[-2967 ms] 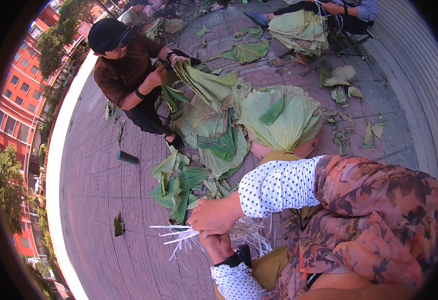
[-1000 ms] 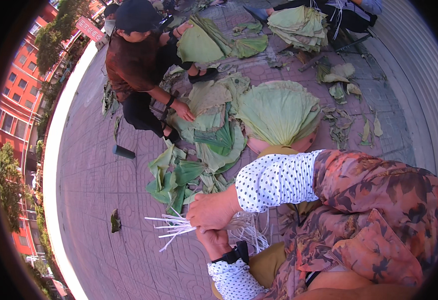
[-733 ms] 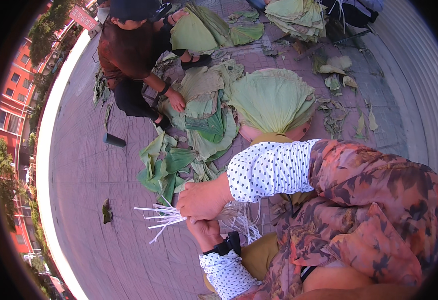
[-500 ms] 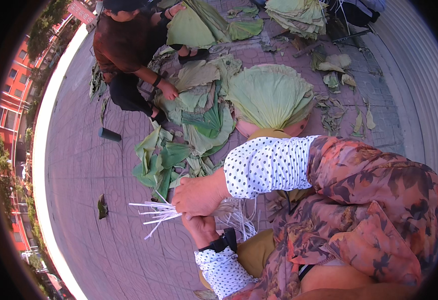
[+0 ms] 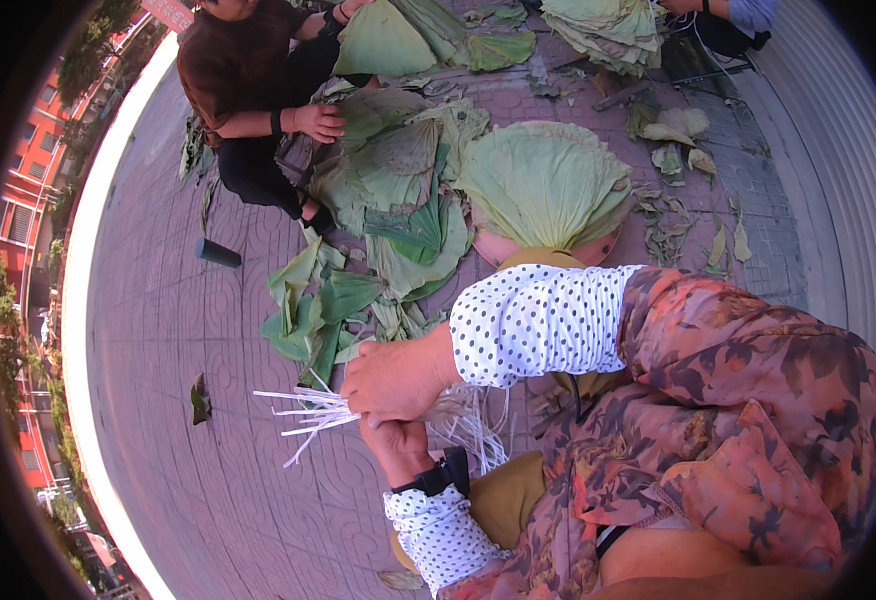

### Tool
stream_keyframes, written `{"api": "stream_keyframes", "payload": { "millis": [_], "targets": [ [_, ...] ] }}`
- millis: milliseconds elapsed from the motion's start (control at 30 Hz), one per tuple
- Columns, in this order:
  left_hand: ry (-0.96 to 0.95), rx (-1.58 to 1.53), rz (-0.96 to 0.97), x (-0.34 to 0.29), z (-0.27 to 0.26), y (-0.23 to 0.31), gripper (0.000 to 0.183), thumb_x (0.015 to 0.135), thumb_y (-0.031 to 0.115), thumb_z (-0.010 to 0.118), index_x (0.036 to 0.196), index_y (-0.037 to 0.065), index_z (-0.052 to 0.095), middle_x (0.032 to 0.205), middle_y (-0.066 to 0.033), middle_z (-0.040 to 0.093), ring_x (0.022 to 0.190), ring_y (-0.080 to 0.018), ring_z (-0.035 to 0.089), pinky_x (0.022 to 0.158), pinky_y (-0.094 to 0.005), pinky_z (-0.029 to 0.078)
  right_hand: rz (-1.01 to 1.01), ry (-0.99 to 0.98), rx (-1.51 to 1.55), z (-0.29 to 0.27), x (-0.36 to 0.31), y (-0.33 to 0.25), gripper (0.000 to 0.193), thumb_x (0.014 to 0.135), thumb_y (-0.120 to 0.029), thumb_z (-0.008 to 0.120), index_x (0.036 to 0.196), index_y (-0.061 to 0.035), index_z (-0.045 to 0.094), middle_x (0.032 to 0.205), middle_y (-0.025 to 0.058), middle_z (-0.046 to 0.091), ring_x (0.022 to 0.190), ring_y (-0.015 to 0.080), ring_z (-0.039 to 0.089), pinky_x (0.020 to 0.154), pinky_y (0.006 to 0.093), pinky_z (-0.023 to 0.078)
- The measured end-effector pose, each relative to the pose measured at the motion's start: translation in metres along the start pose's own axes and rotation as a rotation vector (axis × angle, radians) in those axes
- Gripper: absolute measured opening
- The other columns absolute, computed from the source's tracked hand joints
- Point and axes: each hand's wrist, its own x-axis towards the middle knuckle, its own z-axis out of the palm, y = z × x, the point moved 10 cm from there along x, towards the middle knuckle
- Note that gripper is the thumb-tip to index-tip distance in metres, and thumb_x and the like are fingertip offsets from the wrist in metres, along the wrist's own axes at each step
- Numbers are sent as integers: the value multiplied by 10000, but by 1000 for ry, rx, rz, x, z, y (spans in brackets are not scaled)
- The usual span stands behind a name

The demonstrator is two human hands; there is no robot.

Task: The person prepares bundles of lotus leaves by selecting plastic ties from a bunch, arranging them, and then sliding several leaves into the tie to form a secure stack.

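A bundle of thin white strips [image 5: 318,411] is clasped between my two hands, its short ends fanning out to the left. Its long loose ends [image 5: 475,432] trail down on the other side, by my knees. My right hand [image 5: 393,380] is closed over the top of the bundle, its fingers curled and partly hidden. Just below it, my left hand [image 5: 398,447], with a dark band on the wrist, grips the same strips; its fingertips are covered by the right hand. The two hands touch.
Beyond my hands lie loose green leaves [image 5: 308,320] and larger flattened ones [image 5: 383,180]. A fanned leaf stack [image 5: 548,185] rests on a pink round base [image 5: 603,250]. A co-worker [image 5: 243,90] crouches at far left; another person's sleeve [image 5: 753,12] shows far right. A dark cylinder [image 5: 219,253] lies on the paving.
The co-worker's hand has risen off the flattened leaves and moved away from me. My hands stay closed on the strips, with only a slight shift.
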Motion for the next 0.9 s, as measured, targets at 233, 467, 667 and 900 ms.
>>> {"api": "stream_keyframes", "payload": {
  "millis": [233, 467, 667, 900],
  "targets": [
    [-5, -46, -6, 3, 0, -2, 349, 1048, 260, 463, 1329, 54, 475, 1320, -104, 556, 1204, -213, 565, 989, -339, 516, 4, -11, 19, -1, 1, 0, 331, 919, -365, 609, 985, -67, 735, 1007, 73, 691, 1002, 281, 623, 845, 453, 413],
    [-24, -69, -26, 4, 0, -5, 348, 1046, 260, 465, 1331, 61, 474, 1343, -108, 546, 1223, -222, 551, 1005, -352, 503, -7, 21, 22, -1, -1, -1, 306, 884, -344, 628, 957, -68, 740, 1005, 69, 690, 998, 279, 625, 839, 451, 416],
    [-30, -67, -17, 3, 3, -4, 357, 1042, 256, 473, 1340, 59, 471, 1348, -110, 546, 1216, -223, 555, 1007, -351, 503, 3, 5, 10, -3, -1, 0, 300, 884, -339, 627, 937, -67, 744, 980, 70, 694, 988, 280, 628, 829, 449, 421],
    [-29, -37, 0, 5, 0, -3, 408, 1016, 284, 497, 1355, 57, 479, 1354, -123, 535, 1260, -261, 521, 1054, -401, 472, 5, 7, 10, -4, 0, 0, 305, 889, -345, 628, 938, -67, 746, 975, 70, 697, 978, 281, 633, 821, 451, 423]
  ]
}}
